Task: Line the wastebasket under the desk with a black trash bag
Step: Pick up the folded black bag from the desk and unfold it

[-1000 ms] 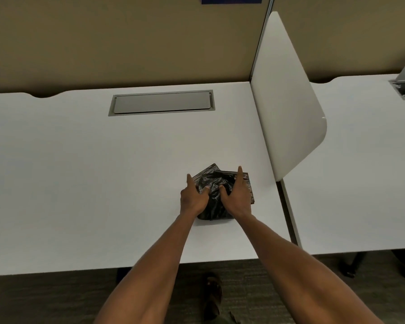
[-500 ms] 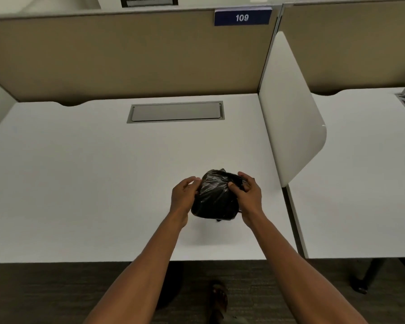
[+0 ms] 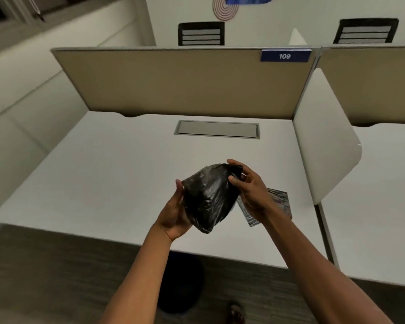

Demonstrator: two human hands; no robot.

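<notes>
White laminate desk (image 3: 117, 174): spans most of view; bounded at rear by tan fabric partition (image 3: 185, 83), at right by white rounded divider panel (image 3: 323, 146).
Grey flush cable hatch (image 3: 218, 129): set into desk near partition, lid closed.
Blue number plate (image 3: 285, 56): fixed at upper right corner of partition, marked 109.
Dark round wastebasket (image 3: 180, 284): on carpet below front desk edge, partly hidden under desktop and behind left forearm; interior not discernible.
Black trash bag (image 3: 208, 195): bunched, glossy, raised clear of desk surface between both hands, above front portion of desk.
Folded grey-black plastic sheets (image 3: 278, 204): flat on desk, just right of and behind right wrist.
Left hand (image 3: 175, 213): palm turned up, cupped beneath lower left side of bag, fingers curled against it.
Right hand (image 3: 248, 185): thumb and fingertips pinched on upper right corner of bag.
Sandalled foot (image 3: 237, 313): on carpet at bottom edge.
</notes>
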